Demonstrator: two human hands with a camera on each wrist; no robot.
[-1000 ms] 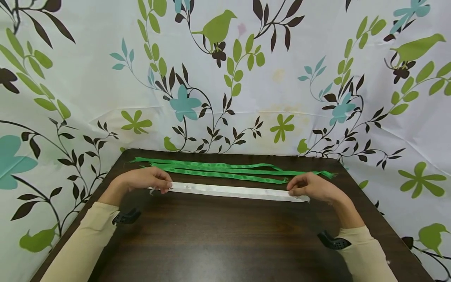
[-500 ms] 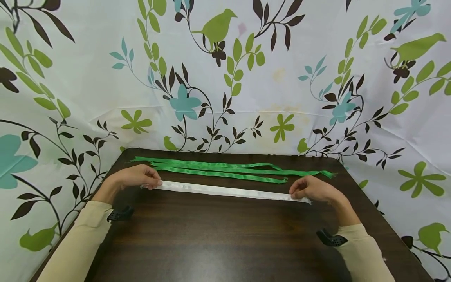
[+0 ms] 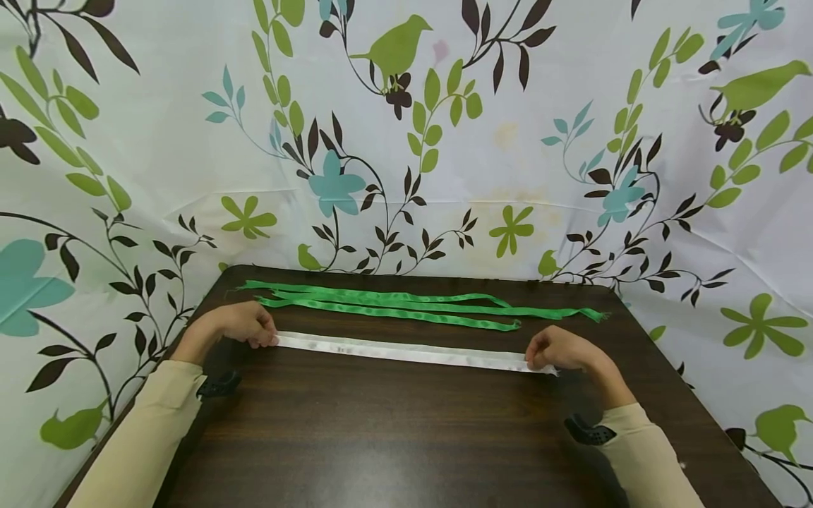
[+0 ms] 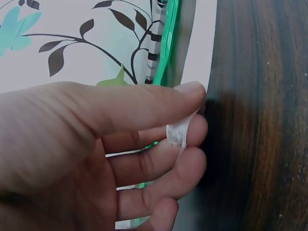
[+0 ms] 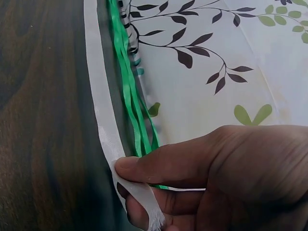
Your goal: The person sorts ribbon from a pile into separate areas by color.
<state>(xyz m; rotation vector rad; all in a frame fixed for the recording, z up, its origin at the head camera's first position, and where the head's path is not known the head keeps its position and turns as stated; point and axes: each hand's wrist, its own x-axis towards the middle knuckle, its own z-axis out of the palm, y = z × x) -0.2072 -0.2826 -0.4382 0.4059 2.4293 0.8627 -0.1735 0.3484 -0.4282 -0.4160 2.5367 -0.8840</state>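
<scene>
A white satin ribbon (image 3: 400,351) stretches straight from hand to hand across the dark wooden table. My left hand (image 3: 238,324) pinches its left end between thumb and fingers; in the left wrist view a short frayed tail of the ribbon (image 4: 178,134) pokes out under the thumb. At the other end my right hand (image 3: 565,351) pinches it too, and the right wrist view shows the ribbon's frayed tip (image 5: 155,216) curling past the fingers. Several green ribbons (image 3: 394,306) lie side by side just behind the white one.
The dark table (image 3: 394,437) reaches back to a white cloth (image 3: 444,233) printed with birds, leaves and flowers, hanging along its far edge. Black wrist cameras sit at both cuffs, the left camera (image 3: 219,384) and the right camera (image 3: 589,429).
My left hand has slid outward to the left along the white ribbon, so more of it shows between the hands. Both hands have since come slightly nearer, and the green ribbons stay put.
</scene>
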